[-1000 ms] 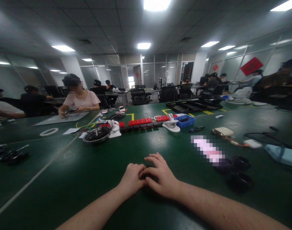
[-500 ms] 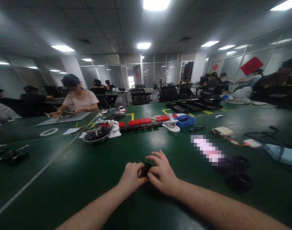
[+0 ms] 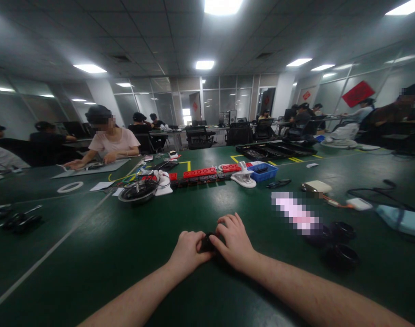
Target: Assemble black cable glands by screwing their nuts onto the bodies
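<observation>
My left hand (image 3: 186, 250) and my right hand (image 3: 233, 242) meet low on the green table (image 3: 101, 254), both closed around a small black round object (image 3: 206, 242) held between them. Only a sliver of that object shows between the fingertips; the rest is hidden by my fingers. Both forearms reach in from the bottom edge.
Black round parts (image 3: 340, 245) lie to the right. Farther back sit a dark bowl with cables (image 3: 138, 191), red power strips (image 3: 200, 174), a white clamp (image 3: 243, 177), a blue tray (image 3: 264, 171) and a white box (image 3: 316, 186). A person in pink (image 3: 108, 141) works at far left.
My right hand's fingers have curled in closer over the black object, and both hands have shifted slightly. The person at far left has moved their arms.
</observation>
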Tool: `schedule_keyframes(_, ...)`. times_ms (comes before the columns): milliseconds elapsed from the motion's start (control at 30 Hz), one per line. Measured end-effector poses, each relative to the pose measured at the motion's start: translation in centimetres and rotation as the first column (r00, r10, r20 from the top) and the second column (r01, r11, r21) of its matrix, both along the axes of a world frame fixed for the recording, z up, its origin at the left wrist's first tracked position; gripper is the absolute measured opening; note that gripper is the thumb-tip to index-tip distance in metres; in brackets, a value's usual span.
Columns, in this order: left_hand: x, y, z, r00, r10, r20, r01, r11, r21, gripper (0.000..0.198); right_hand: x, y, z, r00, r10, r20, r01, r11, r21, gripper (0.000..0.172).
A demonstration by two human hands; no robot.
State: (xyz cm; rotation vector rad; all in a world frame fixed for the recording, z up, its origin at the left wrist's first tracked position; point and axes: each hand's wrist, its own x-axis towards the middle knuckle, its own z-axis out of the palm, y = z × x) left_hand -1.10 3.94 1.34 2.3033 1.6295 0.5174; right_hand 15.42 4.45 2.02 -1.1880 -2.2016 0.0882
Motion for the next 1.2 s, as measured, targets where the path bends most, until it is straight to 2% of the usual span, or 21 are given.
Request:
schedule_keyframes(133, 0.02, -0.1, 0.15, 1.0, -0.014, 0.011, 0.014, 1.0, -0.017, 0.031, -0.06, -0.04, -0.02, 0.998, -0.016, -0.061, 0.014, 0.999, -0.044, 0.017)
schedule_keyframes(267, 0.06, -0.15, 0.38, 1.0, -0.03, 0.006, 0.03, 0.999, -0.03, 0.024, -0.18, -0.36, 0.3, 0.997, 0.009, -0.077, -0.016, 0.995, -0.096, 0.032)
schedule_keyframes(333, 0.11, -0.2, 0.46, 1.0, -0.03, -0.003, 0.03, 0.999, -0.038, 0.019, -0.29, -0.47, 0.46, 0.999, 0.013, -0.051, -0.019, 0.994, -0.105, 0.034)
schedule_keyframes(433, 0.16, -0.25, 0.44, 1.0, -0.025, -0.017, 0.025, 0.999, -0.032, 0.015, -0.44, -0.46, 0.57, 1.0, 0.017, -0.011, -0.018, 0.995, -0.101, 0.03)
schedule_keyframes(667, 0.05, -0.26, 0.19, 0.999, -0.041, -0.005, 0.04, 0.999, -0.021, 0.019, -0.56, -0.5, 0.58, 1.0, 0.026, 0.014, -0.025, 0.996, -0.082, 0.02)
schedule_keyframes(1000, 0.01, -0.02, -0.37, 0.999, -0.045, 0.019, 0.044, 0.999, 0.008, 0.017, -0.47, -0.57, 0.32, 0.989, 0.146, 0.016, -0.144, 0.986, -0.081, 0.022)
schedule_keyframes(1200, -0.03, -0.11, -0.4, 0.998, -0.061, 0.016, 0.06, 0.998, 0.029, 0.019, -0.41, -0.64, 0.76, 0.973, 0.232, -0.02, -0.232, 0.967, -0.102, 0.026)
